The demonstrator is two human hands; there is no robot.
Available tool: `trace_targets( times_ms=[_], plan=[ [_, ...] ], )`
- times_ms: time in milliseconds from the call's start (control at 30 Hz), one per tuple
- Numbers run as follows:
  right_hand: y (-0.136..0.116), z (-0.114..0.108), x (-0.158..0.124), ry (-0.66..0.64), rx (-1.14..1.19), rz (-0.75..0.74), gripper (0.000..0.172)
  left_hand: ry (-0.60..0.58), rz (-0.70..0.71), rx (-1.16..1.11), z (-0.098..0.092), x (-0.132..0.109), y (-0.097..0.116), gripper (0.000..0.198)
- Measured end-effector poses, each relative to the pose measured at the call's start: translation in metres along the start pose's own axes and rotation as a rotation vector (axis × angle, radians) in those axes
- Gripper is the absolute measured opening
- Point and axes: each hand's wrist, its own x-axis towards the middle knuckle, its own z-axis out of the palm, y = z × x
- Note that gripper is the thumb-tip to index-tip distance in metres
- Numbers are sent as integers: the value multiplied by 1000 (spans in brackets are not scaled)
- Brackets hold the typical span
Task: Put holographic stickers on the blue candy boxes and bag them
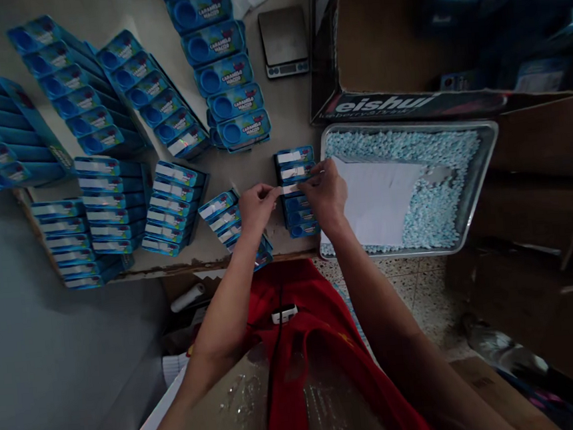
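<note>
Fingers (270,191) of your L hand (256,207) pinch the L end of a white strip (291,189); those of your R hand (329,194) pinch its R end, thumb to index, w/ the strip approx. level btwn them. Strip pos.: over the box row (304,229), immed. L of the metal tray (478,181). Strip-to-box contact: cannot tell. In this row, the two boxes farthest from you carry white labels (289,156); the ones nearest you show blue faces. Your R hand is at the tray's L rim.

Tray contents: blue-white pellets (437,218), w/ a paper sheet (375,200) on top, toward the tray's L side. Small box group (218,207), labelled: farther L of tray, next to your L hand. "CARAMELO MACIZO" stack (224,80): L of and beyond tray. Dig. scale (284,38): past tray's far L corner. "eishui" carton (387,104): directly behind tray.
</note>
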Motion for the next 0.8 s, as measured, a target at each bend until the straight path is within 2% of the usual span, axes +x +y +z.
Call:
trace_targets(
  times_ms=[100,200,400,500,567,633,700,800],
  plan=[
    [3,3,2,66,-55,-20,34,26,2,38,4,4,-5,23],
    [11,3,4,115,-69,12,38,78,-10,-29,16,3,-14,26],
    [15,6,7,-20,64,68,24,97,-173,-296,46,3,-31,43],
    [7,4,5,-53,20,73,14,264,-189,-195,46,7,-25,36],
    [6,-6,-2,-80,-11,42,16,428,-39,-8,40,3,-11,33],
    [13,-23,-11,-100,37,17,14,502,211,173,37,-5,11,28],
    [29,-44,-18,-90,197,71,29,454,443,288,43,-12,41,20],
    [63,-72,-5,-35,629,342,53,195,665,399,78,-8,89,17]
  ],
)
